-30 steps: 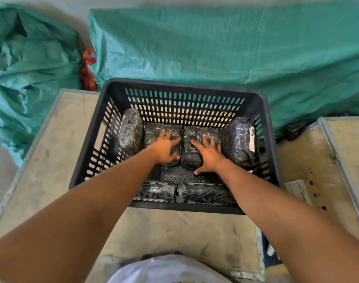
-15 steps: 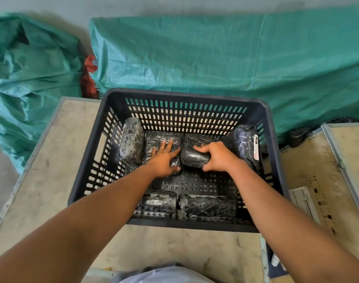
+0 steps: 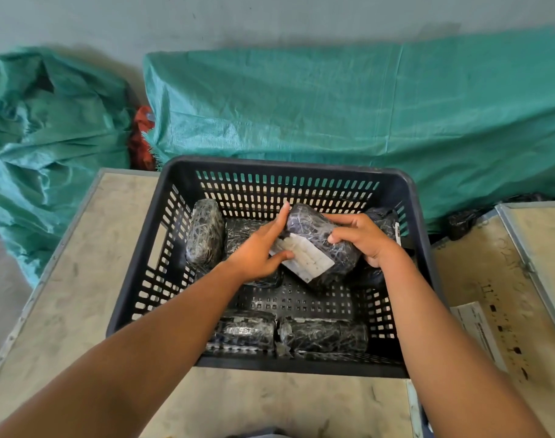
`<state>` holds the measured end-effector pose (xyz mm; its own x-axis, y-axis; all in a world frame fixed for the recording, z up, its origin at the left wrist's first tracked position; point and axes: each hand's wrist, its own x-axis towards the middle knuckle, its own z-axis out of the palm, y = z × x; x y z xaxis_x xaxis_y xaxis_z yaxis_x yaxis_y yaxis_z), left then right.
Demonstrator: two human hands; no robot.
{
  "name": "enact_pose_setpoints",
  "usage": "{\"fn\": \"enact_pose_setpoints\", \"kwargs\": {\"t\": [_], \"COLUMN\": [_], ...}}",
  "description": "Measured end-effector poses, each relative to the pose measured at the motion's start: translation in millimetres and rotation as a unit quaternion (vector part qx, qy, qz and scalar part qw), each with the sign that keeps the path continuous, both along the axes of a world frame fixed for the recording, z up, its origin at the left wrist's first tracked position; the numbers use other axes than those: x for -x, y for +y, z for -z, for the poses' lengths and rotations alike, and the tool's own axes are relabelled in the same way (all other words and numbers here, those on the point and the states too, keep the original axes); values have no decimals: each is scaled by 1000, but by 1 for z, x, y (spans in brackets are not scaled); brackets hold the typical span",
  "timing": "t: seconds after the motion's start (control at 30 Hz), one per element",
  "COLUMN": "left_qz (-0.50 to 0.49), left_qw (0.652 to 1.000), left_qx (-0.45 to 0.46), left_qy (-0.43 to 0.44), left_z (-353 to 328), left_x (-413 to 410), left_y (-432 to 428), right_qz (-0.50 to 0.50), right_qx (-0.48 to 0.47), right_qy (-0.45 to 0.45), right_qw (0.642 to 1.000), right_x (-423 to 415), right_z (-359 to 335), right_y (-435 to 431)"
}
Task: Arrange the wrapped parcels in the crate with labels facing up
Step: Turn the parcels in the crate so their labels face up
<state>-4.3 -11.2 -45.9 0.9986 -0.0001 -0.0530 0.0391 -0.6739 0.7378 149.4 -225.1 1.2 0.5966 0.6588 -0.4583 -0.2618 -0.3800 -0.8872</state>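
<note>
A dark slotted crate (image 3: 137, 263) stands on a board table. Both hands hold one black wrapped parcel (image 3: 314, 229) lifted above the crate floor, its white label (image 3: 304, 256) turned toward me. My right hand (image 3: 361, 238) grips its right end. My left hand (image 3: 260, 251) holds its left side, thumb on the label. Another parcel (image 3: 205, 235) stands on edge at the back left, one (image 3: 238, 229) lies under my left hand, and one (image 3: 385, 221) is at the back right. Two parcels (image 3: 244, 331) (image 3: 326, 336) lie along the near wall.
The table (image 3: 80, 279) extends left of the crate and in front of it. A second board surface (image 3: 506, 279) with a paper sheet (image 3: 475, 333) lies to the right. Green woven tarps (image 3: 333, 109) cover bulky things behind, and a green sack (image 3: 48, 147) sits at left.
My right hand lifted the middle parcel from the back row and turned it so its white label shows. My left hand left the neighbouring parcel and took hold of the lifted one.
</note>
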Motion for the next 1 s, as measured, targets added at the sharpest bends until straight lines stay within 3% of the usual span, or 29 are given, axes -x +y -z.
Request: {"fn": "enact_pose_setpoints", "kwargs": {"t": [0.13, 0.27, 0.43, 0.53, 0.67, 0.8, 1.0], "left_qz": [3, -75, -143, -129, -65, -43, -36], "left_qw": [1000, 993, 978, 976, 983, 983, 940], "left_qx": [19, 89, 145, 148, 54, -83, -267], "left_qy": [-7, 32, 54, 100, 165, 159, 209], "left_z": [-2, 2, 3, 10, 22, 33, 49], "left_x": [-3, -2, -11, -12, -9, -8, -8], "left_y": [6, 5, -7, -16, -23, -32, -43], "right_qz": [34, 128, 47, 3, -65, -90, -165], "right_qx": [-53, -115, 7, 62, 170, 218, 376], "right_qy": [52, 57, -105, -164, -212, -213, -232], "right_qw": [997, 983, 993, 985, 960, 948, 882], "right_x": [-3, -4, 3, 5, 8, 8, 23], "right_z": [-5, -1, 16, 22, 30, 36, 53], "right_y": [1, 3, 6, 5, 8, 10, 25]}}
